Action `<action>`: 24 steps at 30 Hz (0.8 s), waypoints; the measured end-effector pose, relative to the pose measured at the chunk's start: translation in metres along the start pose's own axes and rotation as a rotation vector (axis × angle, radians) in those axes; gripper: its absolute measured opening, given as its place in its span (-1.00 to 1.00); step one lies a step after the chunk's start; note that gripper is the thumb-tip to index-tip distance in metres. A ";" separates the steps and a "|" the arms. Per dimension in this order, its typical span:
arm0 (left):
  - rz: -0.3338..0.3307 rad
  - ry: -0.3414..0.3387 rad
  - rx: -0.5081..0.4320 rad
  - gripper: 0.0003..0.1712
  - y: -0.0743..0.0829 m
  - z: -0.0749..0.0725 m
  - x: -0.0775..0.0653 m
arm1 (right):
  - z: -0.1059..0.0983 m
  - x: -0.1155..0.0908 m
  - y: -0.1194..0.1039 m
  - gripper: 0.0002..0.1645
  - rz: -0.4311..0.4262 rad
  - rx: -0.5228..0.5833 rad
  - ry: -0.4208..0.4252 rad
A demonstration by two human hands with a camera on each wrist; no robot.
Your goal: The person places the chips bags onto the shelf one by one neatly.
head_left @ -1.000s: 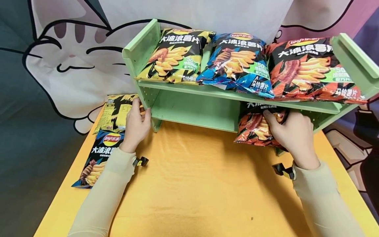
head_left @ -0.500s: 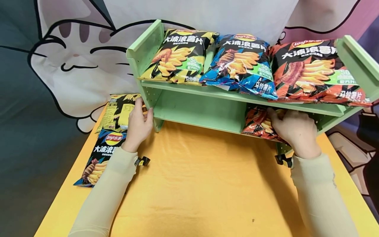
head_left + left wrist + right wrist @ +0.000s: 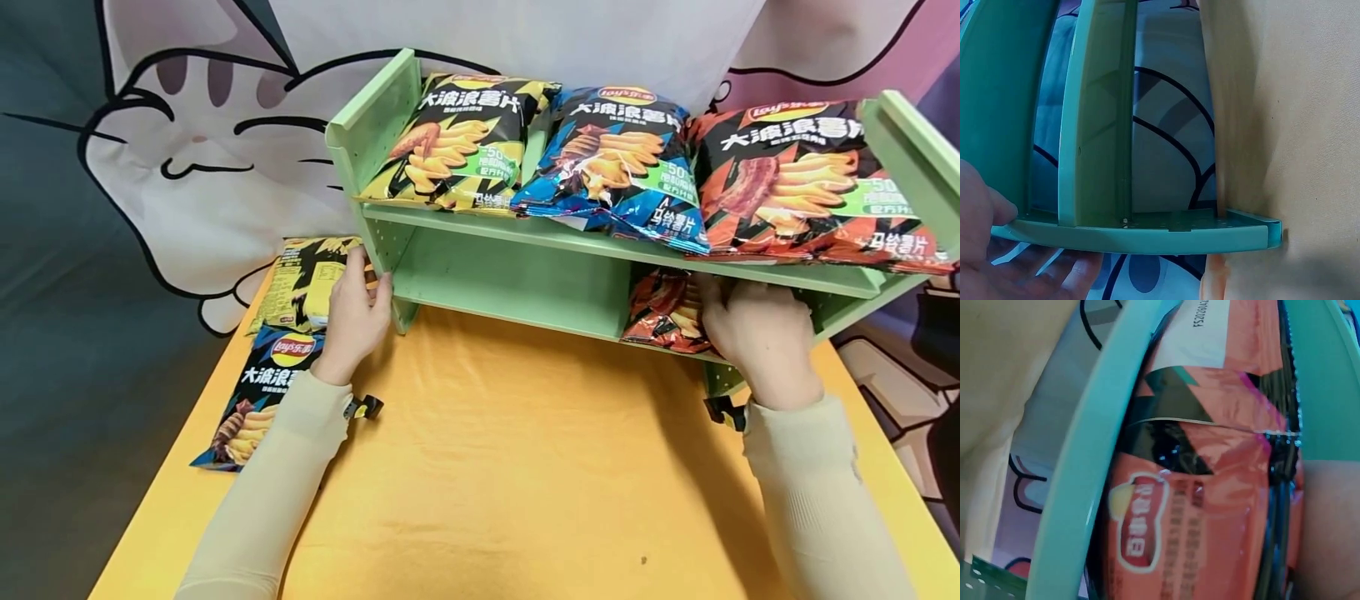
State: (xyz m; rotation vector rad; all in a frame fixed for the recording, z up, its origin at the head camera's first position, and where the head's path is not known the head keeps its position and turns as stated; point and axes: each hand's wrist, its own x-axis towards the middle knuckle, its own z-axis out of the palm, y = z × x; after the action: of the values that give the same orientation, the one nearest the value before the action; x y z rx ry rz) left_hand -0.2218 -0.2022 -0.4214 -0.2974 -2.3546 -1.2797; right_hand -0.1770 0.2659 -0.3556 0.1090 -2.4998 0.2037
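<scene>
A green two-tier shelf (image 3: 517, 271) stands on the yellow table. My left hand (image 3: 354, 321) holds its left side panel (image 3: 1147, 240), thumb on the inner face and fingers on the outer. On the lower tier, at the right, sits a red and black bag of potato chips (image 3: 666, 312). My right hand (image 3: 765, 333) grips that bag from the front; its fingertips are hidden under the upper board. In the right wrist view, the chip bag's (image 3: 1191, 506) printed back lies close against the shelf's edge (image 3: 1079, 469).
The upper tier bears a yellow chip bag (image 3: 465, 146), a blue one (image 3: 618, 162) and a red one (image 3: 810, 183). Left of the shelf, another yellow bag (image 3: 300, 279) and another blue bag (image 3: 262, 392) lie on the table (image 3: 480, 467), partly behind my left arm.
My right hand has pushed the red chip bag back from in front of the lower tier into it. My left hand stays at the side panel. The head view has shifted slightly.
</scene>
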 end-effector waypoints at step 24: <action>0.001 0.004 -0.013 -0.52 -0.002 0.001 0.000 | -0.020 -0.066 0.015 -0.57 -0.034 0.249 0.443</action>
State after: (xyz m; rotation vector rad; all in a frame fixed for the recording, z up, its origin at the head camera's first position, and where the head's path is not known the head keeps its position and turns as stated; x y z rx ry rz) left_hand -0.2230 -0.2024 -0.4229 -0.2994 -2.3431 -1.2941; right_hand -0.1146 0.2857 -0.3805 0.1865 -2.0224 0.4715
